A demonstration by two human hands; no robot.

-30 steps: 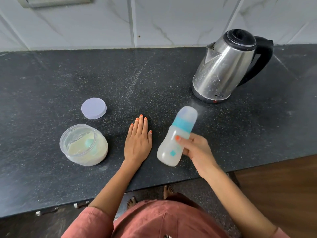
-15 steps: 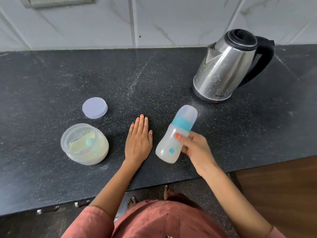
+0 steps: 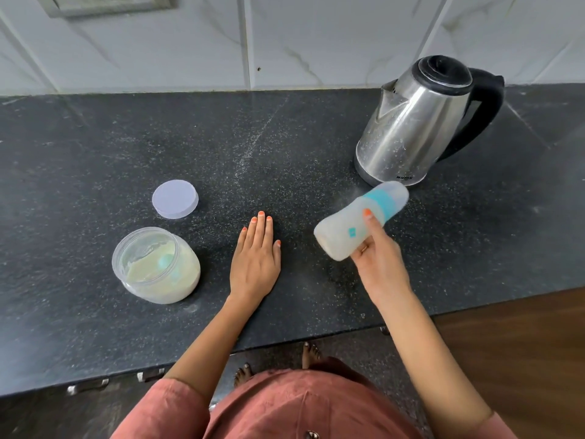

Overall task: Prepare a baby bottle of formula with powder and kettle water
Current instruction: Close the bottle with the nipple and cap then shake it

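Note:
My right hand (image 3: 378,258) grips a capped baby bottle (image 3: 345,229) with a teal collar and milky liquid inside. The bottle is tilted almost flat above the counter, its cap pointing up and right toward the steel kettle (image 3: 414,128). My left hand (image 3: 256,258) lies flat, palm down, on the black counter (image 3: 95,147), holding nothing. To its left stands an open clear jar of formula powder (image 3: 156,267) with a teal scoop half buried in it. The jar's lilac lid (image 3: 175,199) rests on the counter behind it.
A white tiled wall (image 3: 316,39) runs along the back of the counter. The counter's front edge is close to my body, and wooden flooring or cabinet (image 3: 522,343) shows at lower right. The kettle's black handle points right.
The bottle has swung from a steep slant to nearly horizontal and shifted right in my right hand, blurred by motion. My left hand stays flat on the counter.

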